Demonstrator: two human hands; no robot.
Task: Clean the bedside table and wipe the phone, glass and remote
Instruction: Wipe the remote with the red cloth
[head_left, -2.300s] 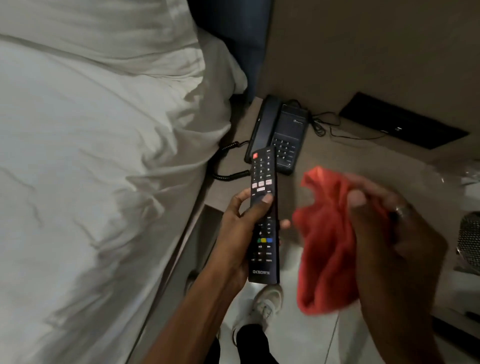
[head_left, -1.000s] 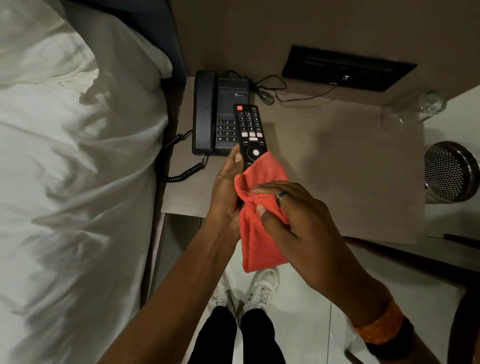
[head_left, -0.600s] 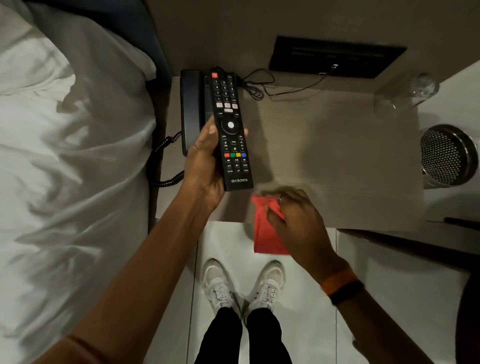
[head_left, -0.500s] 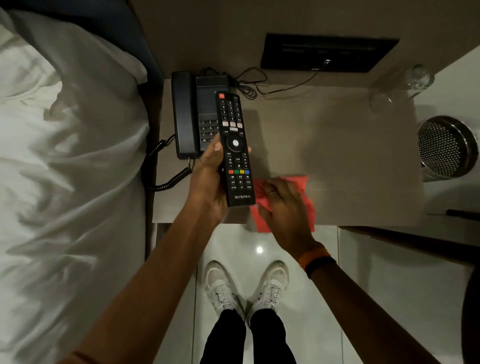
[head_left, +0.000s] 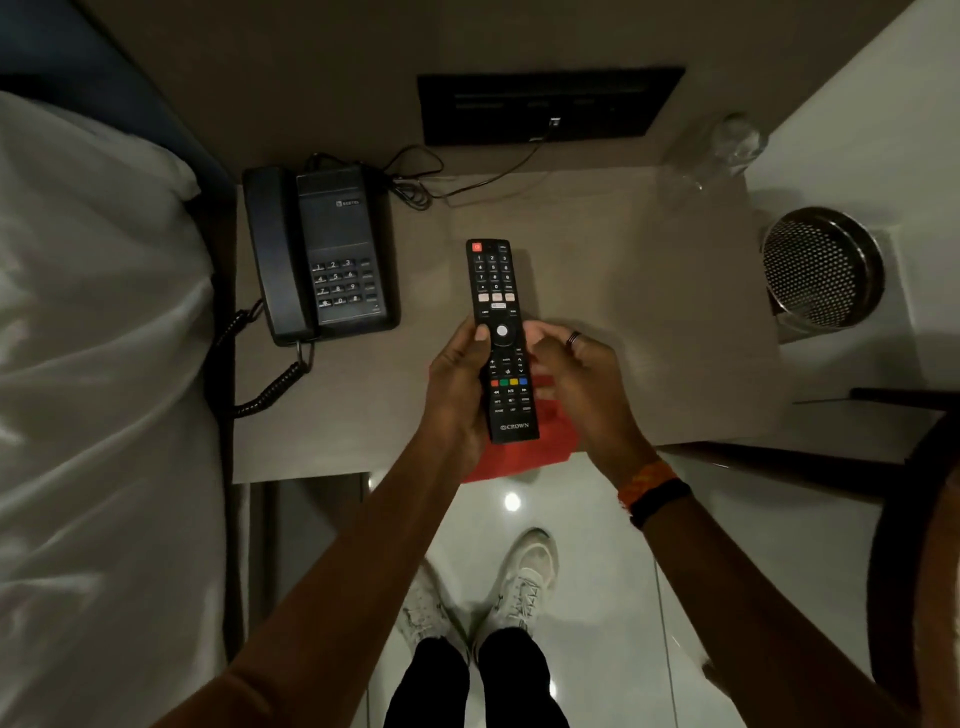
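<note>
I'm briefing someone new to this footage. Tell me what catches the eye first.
The black remote, held buttons-up in the left hand at the centre, with the right hand at its side. A red cloth lies beneath on the bedside table; the black phone sits left.

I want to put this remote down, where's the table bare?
Bare tabletop lies between the phone and the glass, just beyond the remote. The near edge is taken by the red cloth; the back left is crowded with cords.
</note>
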